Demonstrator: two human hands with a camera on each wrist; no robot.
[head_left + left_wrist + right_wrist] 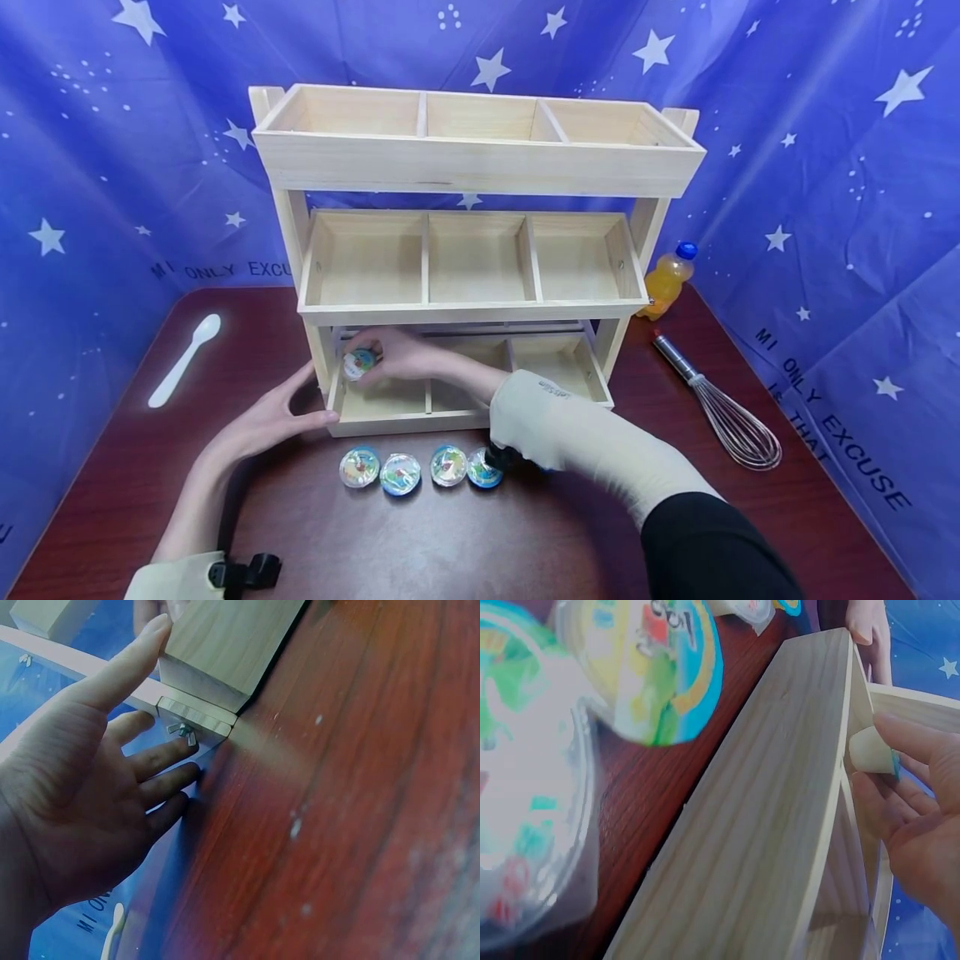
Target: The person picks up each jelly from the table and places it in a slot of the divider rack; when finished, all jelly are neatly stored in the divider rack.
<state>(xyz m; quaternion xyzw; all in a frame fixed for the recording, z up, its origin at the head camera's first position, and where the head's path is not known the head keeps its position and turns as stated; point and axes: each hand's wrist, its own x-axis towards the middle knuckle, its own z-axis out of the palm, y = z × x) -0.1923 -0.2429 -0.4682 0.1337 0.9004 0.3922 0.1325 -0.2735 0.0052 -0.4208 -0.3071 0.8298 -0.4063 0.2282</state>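
Note:
In the lower left compartment of the wooden three-tier rack [450,317], my right hand [403,353] pinches a small jelly cup [359,364]. The right wrist view shows this cup's pale tapered body [871,751] between thumb and fingers. My left hand [264,423] is at the rack's lower left corner. Its thumb touches the bottom tray's edge, and its fingers extend beside the leg with a wing nut [184,730]. Several jelly cups [401,475] with printed lids stand in a row before the rack, partly covered by my right forearm.
A white spoon [185,360] lies on the dark red table at left. At right are a bottle of orange drink [666,282] with a blue cap and a wire whisk [723,408]. Blue star-patterned cloth [810,208] hangs around the table.

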